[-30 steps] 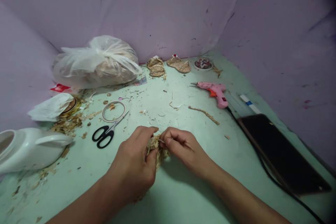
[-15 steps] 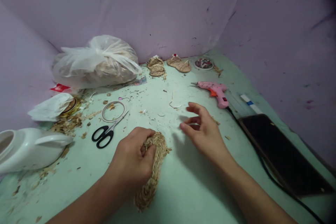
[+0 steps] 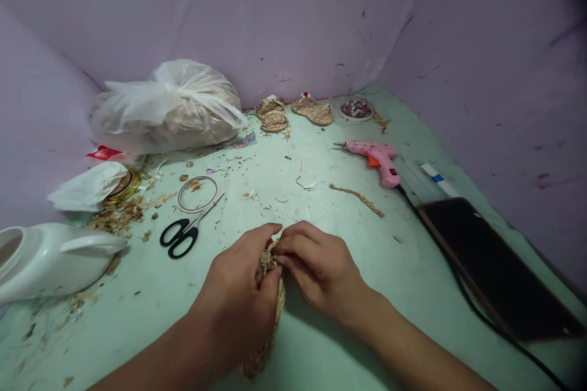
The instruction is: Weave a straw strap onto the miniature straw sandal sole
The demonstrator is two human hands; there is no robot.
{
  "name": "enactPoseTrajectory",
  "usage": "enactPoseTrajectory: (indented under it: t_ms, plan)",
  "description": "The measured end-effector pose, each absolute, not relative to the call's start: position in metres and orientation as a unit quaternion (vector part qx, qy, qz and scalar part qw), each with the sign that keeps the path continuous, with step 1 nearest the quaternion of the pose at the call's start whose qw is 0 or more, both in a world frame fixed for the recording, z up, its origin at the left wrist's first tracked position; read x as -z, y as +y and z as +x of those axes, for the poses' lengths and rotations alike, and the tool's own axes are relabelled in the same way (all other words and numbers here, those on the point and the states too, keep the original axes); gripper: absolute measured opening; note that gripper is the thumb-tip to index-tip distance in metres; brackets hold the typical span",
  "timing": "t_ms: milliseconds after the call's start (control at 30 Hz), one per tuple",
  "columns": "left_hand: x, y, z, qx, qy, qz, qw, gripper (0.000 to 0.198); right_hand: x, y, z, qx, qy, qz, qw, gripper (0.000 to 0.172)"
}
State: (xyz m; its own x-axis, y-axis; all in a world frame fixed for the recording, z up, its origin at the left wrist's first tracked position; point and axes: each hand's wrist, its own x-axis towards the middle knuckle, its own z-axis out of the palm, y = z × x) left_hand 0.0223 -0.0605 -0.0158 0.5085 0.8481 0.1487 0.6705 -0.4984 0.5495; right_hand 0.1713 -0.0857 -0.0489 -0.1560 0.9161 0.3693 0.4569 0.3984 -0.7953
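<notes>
A long, coiled piece of braided straw (image 3: 279, 311) stands tilted at the lower middle, partly covered by my fingers. My left hand (image 3: 241, 293) is closed round its left side, thumb near the upper end. On the other side, my right hand (image 3: 321, 269) pinches the top end with thumb and fingers. Beyond my right hand a short braided strand (image 3: 358, 198) lies on the green table. Scissors with black handles (image 3: 186, 235) rest left of my hands, beside a roll of tape (image 3: 198, 194).
A pink glue gun (image 3: 376, 156) with a black cord lies at right, near a dark tablet-like slab (image 3: 499, 269). Straw sandals (image 3: 312, 110), a bead dish (image 3: 356, 109) and a plastic bag (image 3: 169, 110) line the back. A white jug (image 3: 55, 259) lies at left.
My right hand has moved left and down from open space and closed on the top of the braided piece, uncovering the short strand. The braided piece has turned more onto its edge.
</notes>
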Motion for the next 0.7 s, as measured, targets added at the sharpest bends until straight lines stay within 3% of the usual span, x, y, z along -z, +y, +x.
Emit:
enactPoseTrajectory:
  t_ms: [333,433,533,600,633,700]
  plan:
    - [0.019,-0.056,0.016,-0.177,0.511,0.819,0.192,0.033,0.035,-0.098,0.169,-0.398,-0.640,-0.495,0.433,0.011]
    - [0.018,-0.053,0.015,-0.174,0.524,0.810,0.196,0.034,0.030,-0.096,0.178,-0.440,-0.552,-0.487,0.514,0.013]
    - [0.015,-0.049,0.012,-0.160,0.543,0.799,0.203,0.036,0.031,-0.086,0.194,-0.367,-0.452,-0.578,0.571,0.020]
    - [0.012,-0.046,0.010,-0.150,0.554,0.797,0.188,0.039,0.037,-0.078,0.202,-0.319,-0.445,-0.663,0.511,0.038]
    - [0.010,-0.046,0.010,-0.149,0.558,0.797,0.178,0.040,0.041,-0.076,0.205,-0.298,-0.448,-0.708,0.457,0.037]
    - [0.006,-0.047,0.011,-0.150,0.565,0.787,0.197,0.044,0.047,-0.073,0.205,-0.259,-0.465,-0.752,0.389,0.015]
